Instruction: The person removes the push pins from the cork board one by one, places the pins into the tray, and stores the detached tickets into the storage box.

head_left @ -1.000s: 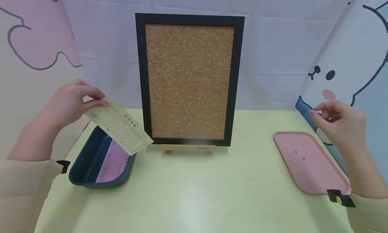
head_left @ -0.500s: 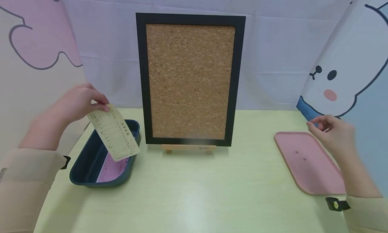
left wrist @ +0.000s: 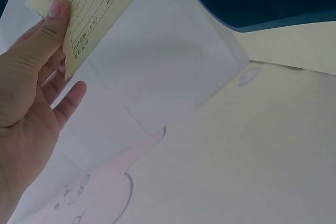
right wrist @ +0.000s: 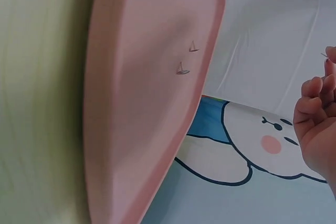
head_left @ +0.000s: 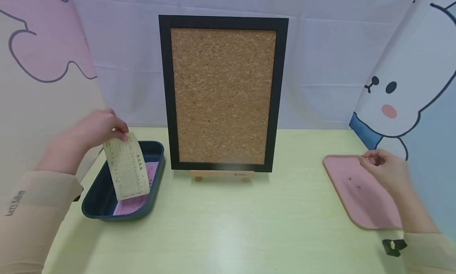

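My left hand [head_left: 99, 128] pinches a pale yellow printed paper slip [head_left: 127, 169] by its upper edge. The slip hangs tilted over a dark blue bin [head_left: 97, 198], partly covering a pink printed sheet [head_left: 130, 204] inside. In the left wrist view, thumb and fingers grip the slip's corner. My right hand [head_left: 386, 171] is raised over the far part of a pink tray [head_left: 368, 210], thumb and forefinger pinching a thumbtack [right wrist: 324, 54], whose thin point sticks out. Two more thumbtacks [right wrist: 182, 70] lie on the tray, points up.
A black-framed corkboard [head_left: 224, 96] stands upright at the back middle on a small wooden stand [head_left: 221, 174]. The light table [head_left: 228, 226] stretches between bin and tray. Cloth with cartoon drawings hangs at both sides and a plain white sheet [head_left: 320, 60] behind.
My left hand has moved down with the slip, which now hangs more upright over the bin. The right hand has come down and to the left, over the tray.
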`<move>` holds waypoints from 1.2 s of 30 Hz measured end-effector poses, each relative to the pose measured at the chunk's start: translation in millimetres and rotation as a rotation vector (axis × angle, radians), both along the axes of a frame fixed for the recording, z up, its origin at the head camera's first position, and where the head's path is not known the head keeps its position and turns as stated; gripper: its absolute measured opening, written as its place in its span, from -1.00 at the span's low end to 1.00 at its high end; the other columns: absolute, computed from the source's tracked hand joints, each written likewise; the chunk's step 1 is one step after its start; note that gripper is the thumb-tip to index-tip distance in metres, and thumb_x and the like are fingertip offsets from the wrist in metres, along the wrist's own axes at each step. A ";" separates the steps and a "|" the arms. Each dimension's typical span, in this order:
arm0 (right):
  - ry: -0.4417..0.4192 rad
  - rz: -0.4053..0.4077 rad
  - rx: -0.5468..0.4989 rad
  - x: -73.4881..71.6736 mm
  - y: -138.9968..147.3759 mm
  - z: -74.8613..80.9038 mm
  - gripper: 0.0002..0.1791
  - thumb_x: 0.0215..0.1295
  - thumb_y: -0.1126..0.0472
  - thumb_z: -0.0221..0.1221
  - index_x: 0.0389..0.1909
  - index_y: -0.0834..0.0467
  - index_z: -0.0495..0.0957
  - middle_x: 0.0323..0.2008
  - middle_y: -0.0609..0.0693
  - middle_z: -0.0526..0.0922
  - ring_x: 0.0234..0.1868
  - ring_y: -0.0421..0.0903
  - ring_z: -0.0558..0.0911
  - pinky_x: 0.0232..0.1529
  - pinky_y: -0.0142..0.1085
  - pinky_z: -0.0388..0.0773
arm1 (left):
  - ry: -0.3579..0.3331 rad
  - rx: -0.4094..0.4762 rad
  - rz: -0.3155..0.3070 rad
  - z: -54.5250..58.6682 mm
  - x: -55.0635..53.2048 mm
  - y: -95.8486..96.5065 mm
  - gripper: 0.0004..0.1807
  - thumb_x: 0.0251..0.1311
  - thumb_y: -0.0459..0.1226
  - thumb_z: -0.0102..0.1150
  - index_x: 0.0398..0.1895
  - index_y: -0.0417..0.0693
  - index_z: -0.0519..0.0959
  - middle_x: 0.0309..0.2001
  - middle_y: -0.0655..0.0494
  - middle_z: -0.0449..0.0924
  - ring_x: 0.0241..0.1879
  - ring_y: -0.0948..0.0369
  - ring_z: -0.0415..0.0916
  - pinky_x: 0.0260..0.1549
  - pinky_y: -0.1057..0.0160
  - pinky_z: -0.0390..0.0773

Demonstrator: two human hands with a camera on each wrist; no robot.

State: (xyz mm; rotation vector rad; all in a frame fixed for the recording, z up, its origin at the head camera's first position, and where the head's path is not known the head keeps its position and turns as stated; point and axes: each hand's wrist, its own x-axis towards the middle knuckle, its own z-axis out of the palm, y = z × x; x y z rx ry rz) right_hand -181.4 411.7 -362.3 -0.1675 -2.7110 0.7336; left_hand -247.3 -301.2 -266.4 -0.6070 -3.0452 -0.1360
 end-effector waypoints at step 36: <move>-0.347 0.366 0.067 -21.1 33.3 -63.5 -0.84 0.15 0.23 0.26 -0.35 0.25 0.56 -0.52 -0.05 0.41 -0.49 -0.27 0.33 -0.51 -0.40 0.31 | -0.090 -0.051 -0.125 -84.0 -14.2 -2.4 -0.87 -0.15 -0.29 0.46 -0.57 0.05 0.65 -0.51 0.17 0.43 -0.45 0.18 0.28 -0.43 0.21 0.35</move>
